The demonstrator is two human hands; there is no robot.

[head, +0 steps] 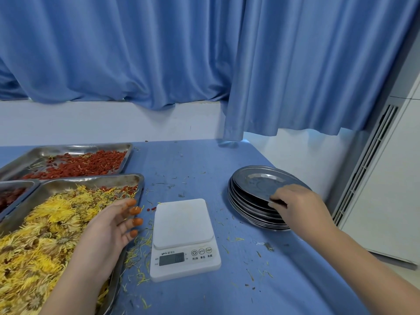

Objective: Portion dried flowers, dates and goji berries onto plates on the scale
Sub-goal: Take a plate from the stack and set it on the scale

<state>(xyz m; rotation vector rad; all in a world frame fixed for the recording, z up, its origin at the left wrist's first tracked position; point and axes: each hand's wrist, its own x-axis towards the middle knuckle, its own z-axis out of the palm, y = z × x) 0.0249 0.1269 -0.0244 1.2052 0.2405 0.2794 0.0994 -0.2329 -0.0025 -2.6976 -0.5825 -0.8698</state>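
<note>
— On the tabletop's (227, 292) left side, what lies there?
— Three metal trays: dates (9, 197) at the far edge, goji berries (75, 164) at the back, dried flowers (45, 223) nearest.
— And the left hand (109, 226)?
— Over the flower tray's right rim, fingers straight and spread, tips stained orange, holding nothing.
— Next?
— The scale (184, 237) stands in the middle, loose petals (138, 246) scattered beside it.
— Further right?
— A stack of plates (250, 208). The right hand (300, 205) pinches the near rim of the top plate (261, 183), which is tilted up off the stack.
</note>
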